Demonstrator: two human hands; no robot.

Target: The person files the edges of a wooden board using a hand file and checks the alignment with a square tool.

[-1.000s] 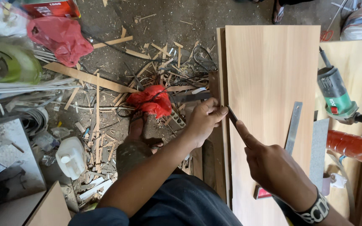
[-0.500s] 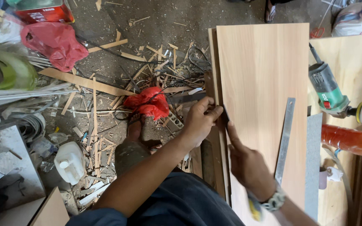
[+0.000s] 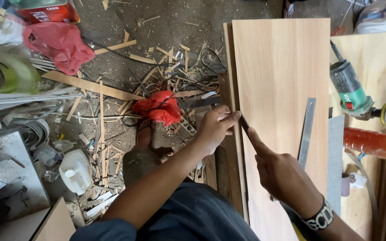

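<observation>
Both hands, left hand (image 3: 214, 129) and right hand (image 3: 282, 176), grip a thin dark tool (image 3: 245, 122) at the board (image 3: 282, 67) edge; ruler (image 3: 307, 131) and grinder (image 3: 351, 93) lie right.

Packaging and labels, placed relative to the red plastic bag (image 3: 59, 44):
- Red rectangular carton (image 3: 48, 11) with pale lettering, just above the bag, at the top edge (partly cut off).
- White plastic jug (image 3: 75, 172), capped, well below the bag.
- Clear orange-tinted bottle (image 3: 371, 143), lying flat, far right of the bag.
</observation>
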